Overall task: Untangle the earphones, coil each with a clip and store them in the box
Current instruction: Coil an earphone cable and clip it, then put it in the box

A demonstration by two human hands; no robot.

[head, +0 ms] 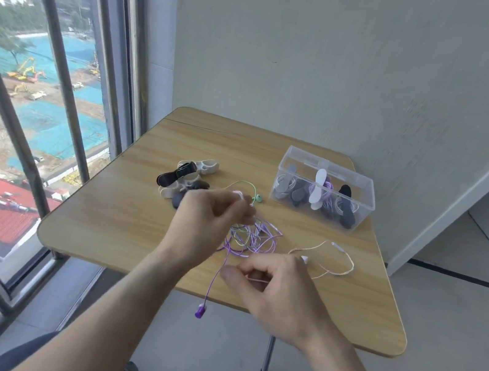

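Your left hand [215, 219] and right hand [274, 287] each pinch the tangled earphone cords [255, 239]; loose clips [185, 180] lie behind, clear box [325, 195] right on counter [122, 213].

Wooden folding table [121, 216] stood by window [41, 93] — construction site with excavators [27, 73] lay outside, below.

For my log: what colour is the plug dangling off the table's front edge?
Purple; the plug shows best in the head view.
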